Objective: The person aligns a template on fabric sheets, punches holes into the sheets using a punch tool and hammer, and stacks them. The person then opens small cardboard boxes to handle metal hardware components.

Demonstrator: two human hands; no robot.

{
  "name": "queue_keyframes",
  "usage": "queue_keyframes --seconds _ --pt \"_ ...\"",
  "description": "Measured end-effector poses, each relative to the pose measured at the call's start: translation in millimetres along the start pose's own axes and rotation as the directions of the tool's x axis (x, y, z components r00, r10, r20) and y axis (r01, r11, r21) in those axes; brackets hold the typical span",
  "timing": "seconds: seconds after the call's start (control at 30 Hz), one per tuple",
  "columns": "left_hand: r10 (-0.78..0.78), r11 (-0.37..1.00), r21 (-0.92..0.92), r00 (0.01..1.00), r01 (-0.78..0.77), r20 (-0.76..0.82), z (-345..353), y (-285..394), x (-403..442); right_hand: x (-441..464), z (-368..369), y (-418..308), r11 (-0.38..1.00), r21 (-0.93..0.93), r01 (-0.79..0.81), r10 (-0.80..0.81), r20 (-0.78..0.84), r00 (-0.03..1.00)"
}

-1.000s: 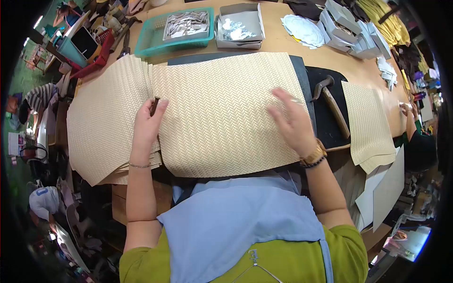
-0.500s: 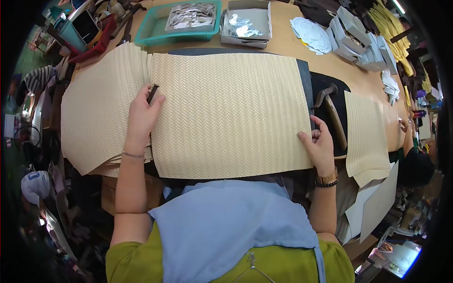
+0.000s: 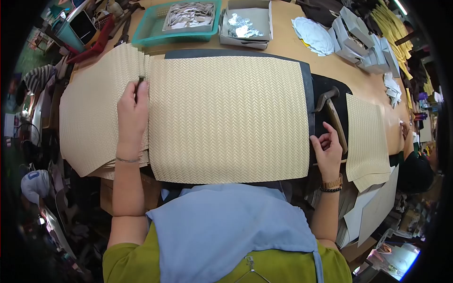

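Observation:
A cream sheet with a herringbone weave (image 3: 229, 118) lies flat in front of me, on a dark board (image 3: 207, 53). My left hand (image 3: 133, 111) is closed on a short dark metal tool (image 3: 139, 87), over the seam between this sheet and a fanned stack of similar sheets (image 3: 92, 113). Just beyond the sheet's right edge is my right hand (image 3: 328, 150), fingers curled and thumb apart, holding nothing. A hammer (image 3: 336, 120) with a wooden handle rests on a black pad behind that hand.
Behind the sheet stand a teal basket (image 3: 141, 35) and a grey box (image 3: 246, 40) with shiny pieces. White round pieces (image 3: 313, 36) and small boxes (image 3: 358, 42) are at the back right. Narrower woven strips (image 3: 368, 137) lie right. Another person's hand (image 3: 404, 128) shows far right.
My right hand came down from over the sheet to its right edge, then moved slightly off it. My left hand moved left with the tool. The sheet now lies straighter.

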State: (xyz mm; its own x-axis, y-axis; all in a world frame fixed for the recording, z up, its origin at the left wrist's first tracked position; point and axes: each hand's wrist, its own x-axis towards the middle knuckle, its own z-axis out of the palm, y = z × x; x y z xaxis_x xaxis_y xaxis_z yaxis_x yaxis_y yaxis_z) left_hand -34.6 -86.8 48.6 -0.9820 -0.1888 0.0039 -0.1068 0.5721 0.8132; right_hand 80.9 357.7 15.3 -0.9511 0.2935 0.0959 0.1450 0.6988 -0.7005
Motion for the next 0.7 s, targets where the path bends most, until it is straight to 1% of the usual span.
queue_keyframes --seconds 0.07,0.1,0.13,0.17,0.23,0.27,0.37,0.47,0.57,0.7 --pt "0.016 0.955 -0.298 0.998 0.001 0.056 1 6 9 1 3 24 0.995 0.094 -0.026 0.029 -0.033 0.999" --pt "0.043 0.942 -0.336 0.996 -0.014 0.08 6 9 13 1 6 36 0.989 0.142 -0.035 0.042 -0.048 0.998" --pt "0.071 0.928 -0.373 0.992 -0.028 0.102 14 16 17 0 10 44 0.99 0.142 0.025 -0.01 -0.104 0.995" --pt "0.101 0.912 -0.408 0.987 -0.042 0.123 23 23 20 0 13 50 0.99 0.124 0.061 -0.045 -0.123 0.991" --pt "0.136 0.929 -0.365 0.975 -0.064 0.175 41 33 28 -2 16 54 0.989 0.082 0.126 -0.112 -0.16 0.981" --pt "0.152 0.936 -0.344 0.967 -0.076 0.202 50 37 32 -2 17 54 0.989 0.074 0.128 -0.113 -0.177 0.978" --pt "0.196 0.831 -0.556 0.948 -0.025 0.25 83 39 47 -1 19 54 0.988 0.041 0.147 -0.135 -0.217 0.967" --pt "0.314 0.689 -0.712 0.941 -0.136 0.123 115 42 63 0 20 53 0.983 0.003 0.182 -0.176 -0.232 0.957" --pt "0.338 0.754 -0.617 0.939 -0.226 0.068 127 48 65 0 20 51 0.981 -0.017 0.193 -0.191 -0.239 0.952" --pt "0.389 0.765 -0.565 0.921 -0.308 0.024 138 46 63 1 21 51 0.979 -0.018 0.205 -0.203 -0.249 0.947"
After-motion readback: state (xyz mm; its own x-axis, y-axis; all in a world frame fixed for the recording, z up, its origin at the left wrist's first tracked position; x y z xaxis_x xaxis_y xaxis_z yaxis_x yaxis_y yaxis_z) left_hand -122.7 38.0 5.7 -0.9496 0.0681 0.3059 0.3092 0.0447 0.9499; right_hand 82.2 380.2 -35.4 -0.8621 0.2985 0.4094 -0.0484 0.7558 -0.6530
